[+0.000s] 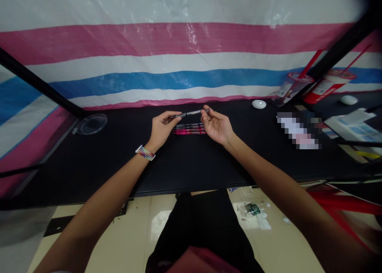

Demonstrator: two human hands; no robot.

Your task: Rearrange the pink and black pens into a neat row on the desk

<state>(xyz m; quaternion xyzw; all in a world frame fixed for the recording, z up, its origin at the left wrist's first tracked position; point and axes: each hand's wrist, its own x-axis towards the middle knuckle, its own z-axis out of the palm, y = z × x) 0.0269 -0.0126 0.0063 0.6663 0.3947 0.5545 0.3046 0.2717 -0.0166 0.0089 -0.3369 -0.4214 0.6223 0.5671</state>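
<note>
Between my two hands a slim dark pen [191, 113] is held level, a little above the black table. Thumb and fingers of my left hand [162, 125] pinch its left end. At its right end, the fingertips of my right hand [217, 125] are closed on it, the palm partly turned up. Just below lie several pens [189, 129] side by side on the table, dark ones at the back and pink ones nearer me. Their right ends are partly hidden by my right hand.
A clear round lid [92, 123] lies at the table's left. To the right are a white oval object [259, 104], two cups with red straws [292, 88], a blurred-out item [298, 131] and a white box [355, 125]. Black frame bars slope at both sides, before a striped sheet [179, 38].
</note>
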